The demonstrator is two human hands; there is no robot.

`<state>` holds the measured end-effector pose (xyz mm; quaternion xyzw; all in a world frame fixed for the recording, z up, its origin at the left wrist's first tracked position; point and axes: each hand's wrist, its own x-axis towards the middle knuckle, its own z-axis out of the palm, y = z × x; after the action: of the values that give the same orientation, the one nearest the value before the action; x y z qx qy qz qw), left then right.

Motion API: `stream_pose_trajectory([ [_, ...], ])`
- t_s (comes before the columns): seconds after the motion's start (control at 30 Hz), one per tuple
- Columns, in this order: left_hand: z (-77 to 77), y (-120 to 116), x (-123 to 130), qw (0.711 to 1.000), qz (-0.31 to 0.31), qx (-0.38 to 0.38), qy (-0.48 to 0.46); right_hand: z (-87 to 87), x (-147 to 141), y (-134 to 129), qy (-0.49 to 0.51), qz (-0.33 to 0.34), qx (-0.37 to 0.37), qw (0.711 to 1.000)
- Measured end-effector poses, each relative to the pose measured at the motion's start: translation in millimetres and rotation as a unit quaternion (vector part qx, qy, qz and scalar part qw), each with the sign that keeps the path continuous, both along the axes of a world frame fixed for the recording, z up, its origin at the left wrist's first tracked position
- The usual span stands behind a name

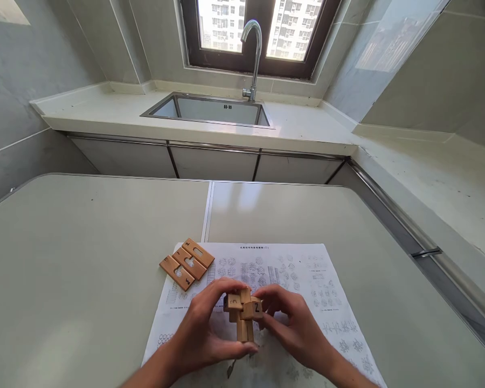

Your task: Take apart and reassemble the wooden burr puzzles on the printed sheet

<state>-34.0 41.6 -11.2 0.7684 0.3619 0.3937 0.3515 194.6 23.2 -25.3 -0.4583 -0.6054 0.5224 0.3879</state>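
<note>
Between my two hands is a wooden interlocking puzzle, made of several light-brown blocks crossing each other. The digits 3 and 2 show on two of its block ends. My left hand grips it from top to bottom, with the thumb under the lower end and the fingers on the upper one. My right hand pinches its right side near the block marked 2. Below both lies a printed sheet of small line diagrams. Flat wooden pieces with cut-out slots and digits lie at the sheet's upper left corner.
A pale table with a seam fills the foreground. Beyond its far edge is a counter with a sink and a tall curved faucet under a window. Another counter runs along the right.
</note>
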Motion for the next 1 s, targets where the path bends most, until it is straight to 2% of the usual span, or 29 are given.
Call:
stream_pose_trajectory([
  [0.13, -0.3, 1.0, -0.1, 1.0, 0.004, 0.004, 0.014, -3.3, -3.7, -4.2, -0.014, -0.025, 0.045, 0.999],
  [0.3, -3.2, 0.7, 0.5, 1.0, -0.013, -0.015, 0.022, 1.6, -6.4, -7.0, -0.009, -0.024, 0.023, 0.999],
  [0.4, -3.7, 1.1, 0.3, 0.998, -0.019, -0.063, 0.024, 2.5, -5.7, -6.6, -0.017, -0.015, 0.025, 0.999],
  [0.47, -1.6, 2.1, -0.2, 0.993, -0.015, -0.116, 0.013, -0.6, -5.2, -6.5, -0.027, -0.019, 0.061, 0.998],
  [0.57, 3.6, 3.3, -0.3, 0.982, -0.017, -0.188, -0.026, -8.3, -4.4, -7.6, -0.057, -0.031, 0.173, 0.983],
  [0.67, 8.0, 1.4, 1.9, 0.96, -0.052, -0.265, -0.075, -12.2, -3.8, -8.2, -0.104, -0.032, 0.252, 0.961],
  [0.73, 9.5, -1.2, 4.3, 0.945, -0.081, -0.304, -0.093, -10.8, -3.6, -7.2, -0.123, -0.019, 0.273, 0.954],
  [0.87, 10.5, -4.3, 8.1, 0.929, -0.127, -0.333, -0.099, -3.8, -3.6, -4.2, -0.127, 0.01, 0.29, 0.949],
  [1.0, 10.8, -2.6, 7.9, 0.919, -0.139, -0.352, -0.109, -1.3, -3.7, -5.6, -0.097, 0.004, 0.298, 0.95],
])
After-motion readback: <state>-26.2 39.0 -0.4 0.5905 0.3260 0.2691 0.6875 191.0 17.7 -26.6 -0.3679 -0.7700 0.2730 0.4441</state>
